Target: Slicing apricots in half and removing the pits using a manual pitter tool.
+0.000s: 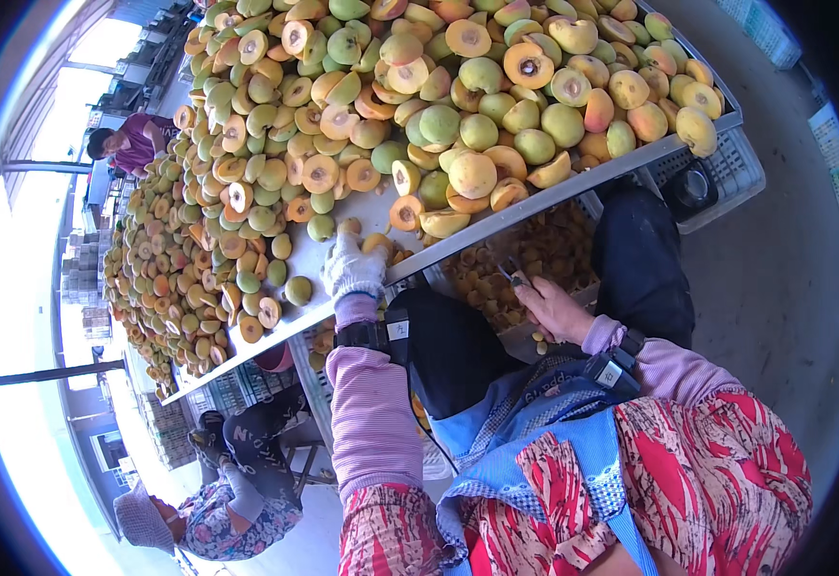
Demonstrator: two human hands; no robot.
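My left hand (354,265), in a white knitted glove, lies at the metal edge of the sorting table (491,211), its fingers on a cut peach or apricot half (377,243); whether it grips the fruit is unclear. A heap of halved yellow-green and orange fruit (419,122) covers much of the table, some halves with pits showing. My bare right hand (553,311) is below the table edge, closed around a small metal-tipped pitting tool (512,271). Beneath it sits a crate full of fruit halves (488,288). A few small pale pieces (540,344) lie by its fingers.
A grey plastic crate (740,169) with a black container (690,189) stands right, beside my knee. At lower left a person in a hat (225,515) sits near stacked crates (167,428). Another person in a maroon shirt (139,142) is at the table's far left side.
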